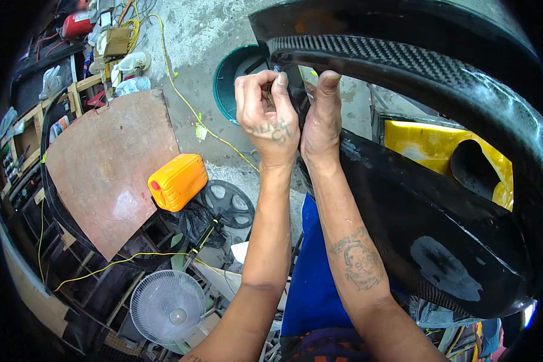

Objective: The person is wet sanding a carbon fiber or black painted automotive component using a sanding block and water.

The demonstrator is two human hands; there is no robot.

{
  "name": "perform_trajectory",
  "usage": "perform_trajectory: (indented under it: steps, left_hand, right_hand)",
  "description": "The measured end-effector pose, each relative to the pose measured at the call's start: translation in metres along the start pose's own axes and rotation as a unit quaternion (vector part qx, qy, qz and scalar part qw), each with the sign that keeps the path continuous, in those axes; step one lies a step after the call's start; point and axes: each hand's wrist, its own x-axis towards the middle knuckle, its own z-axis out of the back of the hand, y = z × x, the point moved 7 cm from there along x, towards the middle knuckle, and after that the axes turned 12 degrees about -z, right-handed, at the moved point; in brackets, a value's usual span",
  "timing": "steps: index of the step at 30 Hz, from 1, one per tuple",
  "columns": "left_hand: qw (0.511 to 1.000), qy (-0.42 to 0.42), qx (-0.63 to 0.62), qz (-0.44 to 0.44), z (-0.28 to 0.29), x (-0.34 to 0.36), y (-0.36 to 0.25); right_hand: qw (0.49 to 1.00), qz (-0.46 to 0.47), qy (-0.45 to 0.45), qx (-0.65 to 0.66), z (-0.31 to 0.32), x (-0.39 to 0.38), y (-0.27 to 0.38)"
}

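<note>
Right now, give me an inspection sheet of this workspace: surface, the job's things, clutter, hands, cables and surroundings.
Surface: concrete floor, stained and grey.
Job's things: large black car body panel with a carbon-weave strip and a yellow patch.
Clutter: orange plastic can, brown board, white fan, wheel cover, green tub.
Hands: left hand curled, pinching at the panel's edge; right hand pressed flat beside it; whether anything small is held cannot be told.
Cables: yellow cord running across the floor.
Surroundings: wooden racks with tools at left.

Glossy black carbon-weave panel [440, 199], tilted
</note>
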Motion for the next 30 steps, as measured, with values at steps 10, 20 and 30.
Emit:
perform_trajectory:
  steps: [10, 20, 30]
  left_hand:
    - [1.0, 0.026, 0.011, 0.008, 0.004, -0.019, -0.005]
    - [0.998, 0.058, 0.007, -0.02, 0.008, -0.013, -0.007]
    - [0.999, -0.044, -0.008, 0.016, 0.009, 0.014, 0.002]
  right_hand:
    - [0.998, 0.044, -0.039, -0.024, 0.006, -0.001, 0.005]
    - [0.999, 0.03, -0.036, 0.004, 0.001, -0.005, 0.009]
    - [0.999, 0.026, -0.033, -0.012, -0.008, -0.006, 0.016]
